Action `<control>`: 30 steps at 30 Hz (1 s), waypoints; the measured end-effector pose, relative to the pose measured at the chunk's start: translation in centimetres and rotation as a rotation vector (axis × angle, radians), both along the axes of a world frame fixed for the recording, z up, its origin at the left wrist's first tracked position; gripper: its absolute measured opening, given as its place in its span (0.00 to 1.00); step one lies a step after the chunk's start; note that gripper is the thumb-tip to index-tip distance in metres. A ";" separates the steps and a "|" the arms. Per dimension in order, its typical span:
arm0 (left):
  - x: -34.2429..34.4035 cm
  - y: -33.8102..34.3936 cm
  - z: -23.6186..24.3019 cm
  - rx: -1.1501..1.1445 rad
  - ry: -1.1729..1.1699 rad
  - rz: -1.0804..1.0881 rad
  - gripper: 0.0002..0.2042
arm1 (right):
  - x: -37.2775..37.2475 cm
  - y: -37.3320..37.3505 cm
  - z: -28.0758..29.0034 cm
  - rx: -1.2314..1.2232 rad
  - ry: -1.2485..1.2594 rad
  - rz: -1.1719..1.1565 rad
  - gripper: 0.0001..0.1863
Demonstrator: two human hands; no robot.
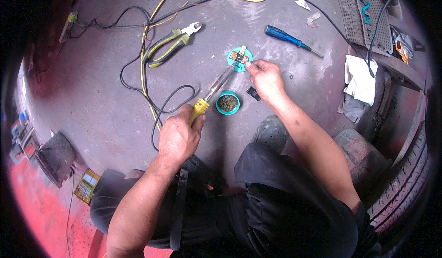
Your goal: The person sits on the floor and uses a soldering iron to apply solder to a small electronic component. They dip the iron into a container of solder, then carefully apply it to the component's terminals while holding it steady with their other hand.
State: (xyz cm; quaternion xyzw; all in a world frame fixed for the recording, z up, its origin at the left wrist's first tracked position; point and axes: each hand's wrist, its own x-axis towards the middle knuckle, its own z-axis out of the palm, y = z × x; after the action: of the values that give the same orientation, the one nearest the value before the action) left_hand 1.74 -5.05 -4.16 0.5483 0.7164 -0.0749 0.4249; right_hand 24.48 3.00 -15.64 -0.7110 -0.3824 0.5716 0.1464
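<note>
My left hand is closed around the yellow handle of a soldering iron. Its metal shaft points up and to the right, with the tip at a small copper-and-black electrical part on a round teal lid. From the right, my right hand pinches the edge of that part between thumb and finger; the fingertips partly hide the grip. Just below the lid stands a round teal tin filled with a dark, grainy substance. A small black piece lies under my right wrist.
Diagonal cutters with green-black handles lie left on the grey floor. A blue screwdriver rests at the upper right. Black and yellow cables loop across the left side. A white cloth hangs at right, above a tire.
</note>
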 end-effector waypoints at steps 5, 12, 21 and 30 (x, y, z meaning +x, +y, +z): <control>0.1 0.2 0.2 -0.015 0.002 0.005 0.17 | 0.1 0.0 -0.3 0.003 0.018 -0.011 0.16; 0.2 0.2 0.2 -0.016 0.004 0.005 0.17 | -0.1 0.3 0.4 -0.029 0.033 -0.026 0.16; 0.1 0.2 0.1 -0.003 0.002 -0.005 0.16 | 0.0 0.3 0.2 -0.003 -0.014 0.008 0.17; 0.1 0.0 -0.1 0.005 -0.003 -0.010 0.16 | 0.0 0.4 0.5 -0.012 -0.013 0.009 0.17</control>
State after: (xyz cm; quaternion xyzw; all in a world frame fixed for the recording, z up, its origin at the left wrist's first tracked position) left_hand 1.86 -5.01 -4.30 0.5531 0.7132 -0.0745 0.4242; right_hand 24.50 3.38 -15.19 -0.7139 -0.3831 0.5699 0.1371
